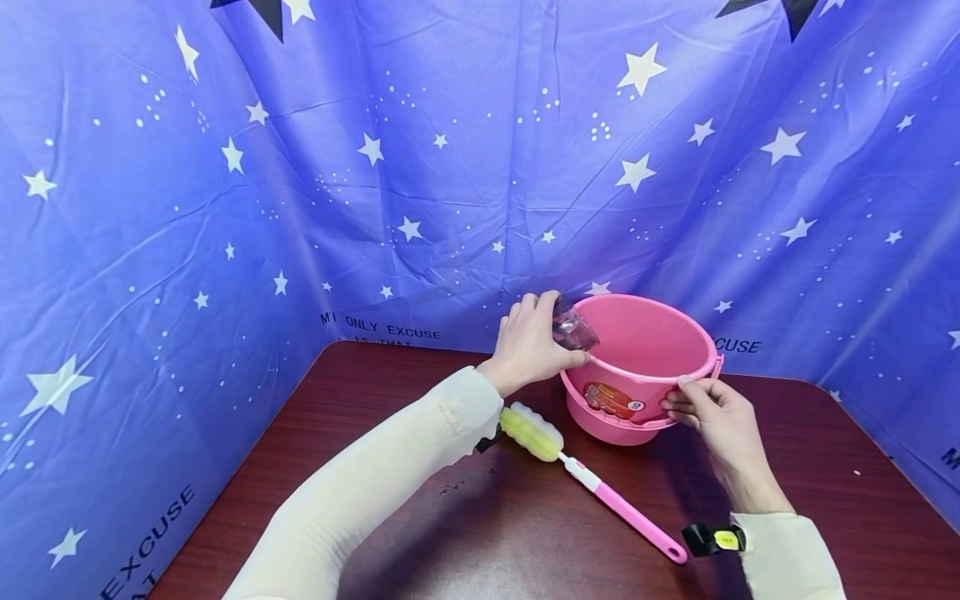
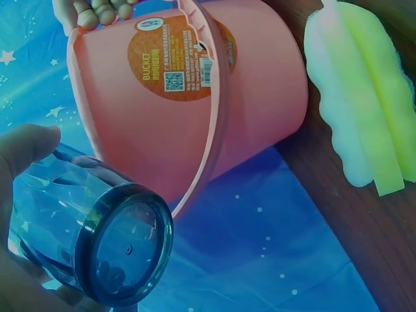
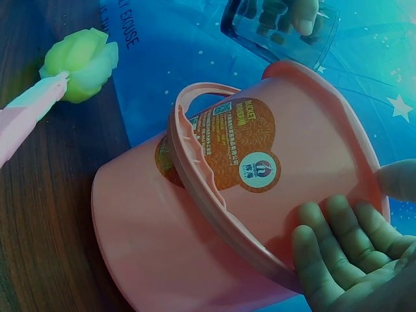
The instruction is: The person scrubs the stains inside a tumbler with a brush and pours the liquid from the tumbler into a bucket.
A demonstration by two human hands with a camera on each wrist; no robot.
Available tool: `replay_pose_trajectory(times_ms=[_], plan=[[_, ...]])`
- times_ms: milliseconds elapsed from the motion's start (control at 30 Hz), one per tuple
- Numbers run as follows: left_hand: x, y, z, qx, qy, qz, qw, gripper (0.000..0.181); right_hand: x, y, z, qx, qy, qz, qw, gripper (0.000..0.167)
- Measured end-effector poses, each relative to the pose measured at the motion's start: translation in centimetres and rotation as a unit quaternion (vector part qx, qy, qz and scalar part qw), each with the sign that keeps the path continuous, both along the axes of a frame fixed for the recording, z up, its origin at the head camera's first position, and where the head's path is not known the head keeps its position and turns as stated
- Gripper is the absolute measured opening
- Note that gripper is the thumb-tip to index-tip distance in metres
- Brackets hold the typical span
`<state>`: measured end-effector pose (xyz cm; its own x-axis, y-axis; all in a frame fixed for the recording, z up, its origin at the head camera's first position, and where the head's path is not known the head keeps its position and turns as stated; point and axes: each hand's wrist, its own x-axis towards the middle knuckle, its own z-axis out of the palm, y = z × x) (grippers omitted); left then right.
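Note:
My left hand [image 1: 528, 343] grips a clear, dark-tinted drinking glass [image 1: 574, 328], tilted over at the left rim of a pink bucket [image 1: 648, 329]. Facets line the glass's side, and its thick round base [image 2: 125, 246] faces the left wrist camera. On the bucket's right front side, my right hand [image 1: 716, 425] pinches the rim, thumb at the edge and fingers against the outer wall. The bucket's pink carrying handle [image 3: 195, 166] hangs down across the front, by an orange label [image 3: 224, 146]. The bucket's inside bottom is hidden in the head view.
A sponge bottle brush, yellow and white at its head [image 1: 532, 432] with a pink handle [image 1: 637, 518], lies before the bucket. Small dark specks [image 1: 452, 487] dot the reddish-brown table [image 1: 405, 542]. A blue star-printed curtain [image 1: 480, 167] encloses the back and sides.

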<state>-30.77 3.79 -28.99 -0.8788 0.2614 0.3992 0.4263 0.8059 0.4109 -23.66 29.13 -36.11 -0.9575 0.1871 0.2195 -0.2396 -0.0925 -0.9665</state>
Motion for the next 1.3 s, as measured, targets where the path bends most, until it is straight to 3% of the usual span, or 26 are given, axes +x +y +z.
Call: replay_pose_trajectory(times_ms=[533,1300], plan=[[0.0,-0.5,-0.8,0.049,-0.02,-0.003,0.9986,0.095,0.1,0.0,0.0,0.012,-0.007,-0.002,0.9999,0.02],[0.2,-1.4,-1.6,0.107,-0.022,0.0,0.9941,0.091,0.2,0.0,-0.1,0.0,0.003,-0.006,1.0,0.016]])
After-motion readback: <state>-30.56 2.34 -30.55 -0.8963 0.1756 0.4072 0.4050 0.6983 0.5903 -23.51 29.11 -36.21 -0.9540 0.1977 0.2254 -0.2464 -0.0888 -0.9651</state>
